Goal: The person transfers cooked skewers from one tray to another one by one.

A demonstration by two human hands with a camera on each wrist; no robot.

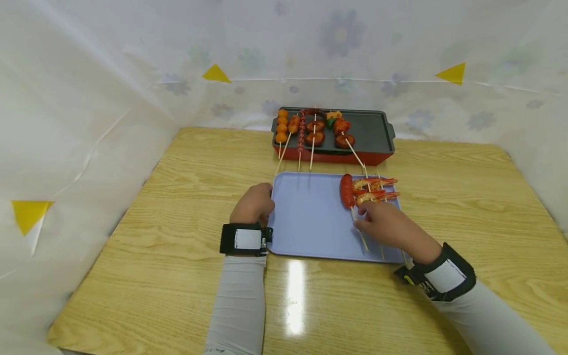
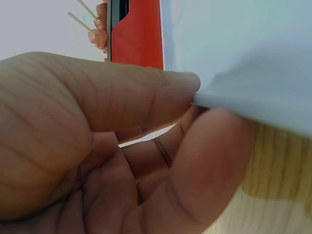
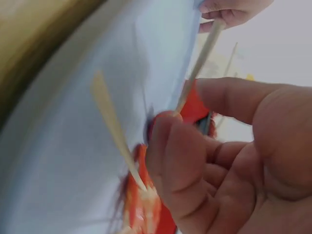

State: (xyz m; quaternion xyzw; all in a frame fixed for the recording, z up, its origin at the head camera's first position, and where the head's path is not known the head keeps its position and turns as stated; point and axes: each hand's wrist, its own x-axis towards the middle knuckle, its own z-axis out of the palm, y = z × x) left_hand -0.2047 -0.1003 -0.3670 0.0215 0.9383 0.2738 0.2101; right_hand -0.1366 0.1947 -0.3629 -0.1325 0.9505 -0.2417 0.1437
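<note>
My left hand (image 1: 253, 204) pinches the left rim of a pale blue tray (image 1: 306, 217); in the left wrist view the thumb (image 2: 161, 92) lies over the edge, a curled finger below. On the right part of the tray, my right hand (image 1: 386, 224) holds the thin stick of a sausage skewer (image 1: 347, 191) between thumb and curled fingers. The stick (image 3: 200, 63) runs past the fingertips in the right wrist view. Shrimp skewers (image 1: 377, 196) lie beside the sausage, their sticks partly hidden under my right hand.
Behind the tray stands a red and black grill (image 1: 337, 157) bearing several skewers, including orange balls (image 1: 281, 127) and mushroom slices (image 1: 315, 139). Some sticks overhang its front edge. A patterned plastic sheet (image 1: 284, 54) rises behind the wooden table (image 1: 177, 236).
</note>
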